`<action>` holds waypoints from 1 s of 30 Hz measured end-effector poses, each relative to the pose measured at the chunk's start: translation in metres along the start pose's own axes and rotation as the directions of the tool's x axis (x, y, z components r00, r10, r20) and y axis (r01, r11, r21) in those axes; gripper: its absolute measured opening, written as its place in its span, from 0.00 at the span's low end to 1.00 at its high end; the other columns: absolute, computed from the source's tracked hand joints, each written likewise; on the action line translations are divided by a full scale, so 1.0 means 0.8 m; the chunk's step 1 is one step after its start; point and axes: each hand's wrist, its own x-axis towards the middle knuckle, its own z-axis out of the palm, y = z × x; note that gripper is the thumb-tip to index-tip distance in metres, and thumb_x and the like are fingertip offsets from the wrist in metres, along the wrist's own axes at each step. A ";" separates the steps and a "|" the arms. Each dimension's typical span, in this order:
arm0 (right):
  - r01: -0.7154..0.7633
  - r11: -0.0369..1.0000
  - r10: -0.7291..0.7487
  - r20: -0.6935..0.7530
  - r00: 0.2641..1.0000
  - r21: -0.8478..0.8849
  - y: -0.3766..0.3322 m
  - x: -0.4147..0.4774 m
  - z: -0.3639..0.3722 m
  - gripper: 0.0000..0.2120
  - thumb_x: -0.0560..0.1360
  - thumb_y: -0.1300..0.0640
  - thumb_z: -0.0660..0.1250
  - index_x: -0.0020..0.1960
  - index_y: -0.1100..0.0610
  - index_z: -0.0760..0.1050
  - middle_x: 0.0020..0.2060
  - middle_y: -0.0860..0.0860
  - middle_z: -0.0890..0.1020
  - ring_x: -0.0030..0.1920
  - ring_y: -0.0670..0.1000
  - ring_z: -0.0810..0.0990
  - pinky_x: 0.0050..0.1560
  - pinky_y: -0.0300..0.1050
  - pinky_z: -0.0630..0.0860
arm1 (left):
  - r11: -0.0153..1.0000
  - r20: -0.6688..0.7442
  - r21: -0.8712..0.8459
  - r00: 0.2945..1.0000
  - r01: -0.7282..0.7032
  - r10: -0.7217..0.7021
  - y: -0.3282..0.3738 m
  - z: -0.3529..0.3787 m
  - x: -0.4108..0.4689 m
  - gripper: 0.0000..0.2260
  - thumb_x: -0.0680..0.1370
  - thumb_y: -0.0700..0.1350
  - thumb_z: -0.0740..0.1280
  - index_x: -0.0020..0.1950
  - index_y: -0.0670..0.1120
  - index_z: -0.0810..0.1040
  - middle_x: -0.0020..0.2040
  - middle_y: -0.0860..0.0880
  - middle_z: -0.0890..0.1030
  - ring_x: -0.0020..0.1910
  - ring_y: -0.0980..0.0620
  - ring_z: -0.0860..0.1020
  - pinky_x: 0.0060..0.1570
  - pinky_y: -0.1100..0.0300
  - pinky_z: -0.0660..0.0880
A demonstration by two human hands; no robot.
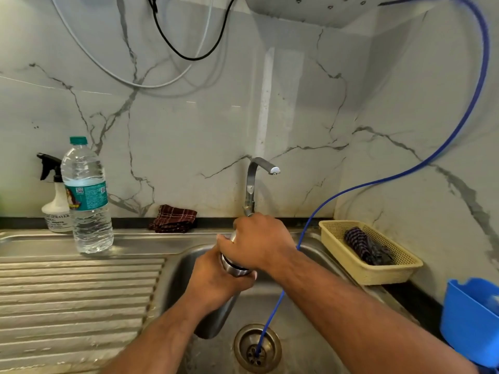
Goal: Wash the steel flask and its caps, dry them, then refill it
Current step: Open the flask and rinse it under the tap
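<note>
The steel flask (220, 317) is held over the sink (297, 327), tilted with its top toward the wall. My left hand (216, 282) grips its body just below the neck. My right hand (259, 242) is wrapped over the flask's top, covering the cap, so the cap itself is hidden. A band of steel with a dark ring (235, 267) shows between the two hands. The tap (253, 184) stands behind my hands, with no water visibly running from its spout.
A plastic water bottle (87, 201) and a spray bottle (55, 209) stand on the ribbed drainboard (73, 300) at left. A dark checked cloth (174, 218) lies by the wall. A blue hose (270, 319) runs into the drain. At the right are a yellow basket (370, 273) and a blue tub (472, 319).
</note>
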 end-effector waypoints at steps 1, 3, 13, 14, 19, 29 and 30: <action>0.029 1.000 -0.029 -0.026 0.999 0.002 0.003 -0.002 0.003 0.26 0.80 0.34 0.55 0.55 0.54 0.79 0.45 0.52 0.81 0.46 0.53 0.79 0.46 0.49 0.77 | 1.000 0.028 0.002 1.000 -0.012 0.012 -0.001 -0.002 0.001 0.20 0.67 0.45 0.82 0.54 0.53 0.79 0.44 0.54 0.86 0.44 0.60 0.85 0.46 0.60 0.83; 0.173 0.985 -0.173 -0.036 0.984 0.003 0.011 -0.003 0.001 0.24 0.80 0.34 0.57 0.52 0.53 0.79 0.42 0.51 0.82 0.43 0.52 0.79 0.45 0.49 0.77 | 0.999 0.099 -0.019 0.994 -0.044 0.046 -0.003 -0.006 0.002 0.18 0.68 0.44 0.82 0.54 0.50 0.80 0.45 0.53 0.86 0.46 0.57 0.85 0.46 0.59 0.82; 0.094 0.915 -0.193 0.221 0.956 0.392 0.053 -0.008 -0.025 0.36 0.70 0.25 0.67 0.71 0.43 0.69 0.63 0.46 0.75 0.59 0.46 0.76 0.61 0.49 0.78 | 0.995 0.090 -0.066 0.993 -0.071 0.077 -0.006 0.003 0.000 0.20 0.70 0.44 0.81 0.56 0.56 0.78 0.48 0.54 0.86 0.50 0.62 0.83 0.48 0.66 0.79; 0.036 0.944 -0.109 0.208 0.972 0.329 0.047 -0.013 -0.021 0.38 0.69 0.21 0.61 0.69 0.44 0.71 0.60 0.46 0.77 0.56 0.47 0.77 0.58 0.50 0.79 | 0.997 0.079 -0.052 0.995 -0.060 0.064 -0.005 0.004 -0.001 0.20 0.70 0.44 0.81 0.55 0.57 0.77 0.47 0.56 0.85 0.50 0.65 0.82 0.48 0.69 0.77; -0.040 0.975 0.018 0.101 0.995 0.220 0.032 -0.030 0.019 0.26 0.73 0.23 0.59 0.51 0.45 0.70 0.44 0.44 0.77 0.43 0.45 0.76 0.45 0.46 0.75 | 0.999 0.107 -0.008 0.993 -0.052 0.053 -0.013 0.001 -0.001 0.21 0.67 0.45 0.81 0.58 0.53 0.79 0.50 0.55 0.86 0.50 0.58 0.84 0.51 0.59 0.82; -0.043 0.837 0.057 -0.009 0.998 0.546 0.053 -0.055 0.041 0.39 0.70 0.25 0.65 0.76 0.33 0.56 0.66 0.40 0.69 0.60 0.42 0.74 0.61 0.47 0.77 | 0.997 0.028 0.030 0.997 -0.068 0.068 -0.027 0.000 0.002 0.26 0.66 0.45 0.82 0.59 0.56 0.77 0.50 0.55 0.85 0.48 0.60 0.83 0.47 0.64 0.80; -0.075 0.874 0.099 -0.023 0.995 0.479 0.049 -0.054 0.039 0.40 0.68 0.22 0.61 0.76 0.35 0.58 0.64 0.40 0.70 0.59 0.42 0.74 0.59 0.46 0.77 | 0.997 0.038 0.037 0.997 -0.070 0.069 -0.025 0.001 0.002 0.26 0.66 0.45 0.82 0.60 0.55 0.77 0.50 0.55 0.85 0.49 0.61 0.83 0.47 0.66 0.80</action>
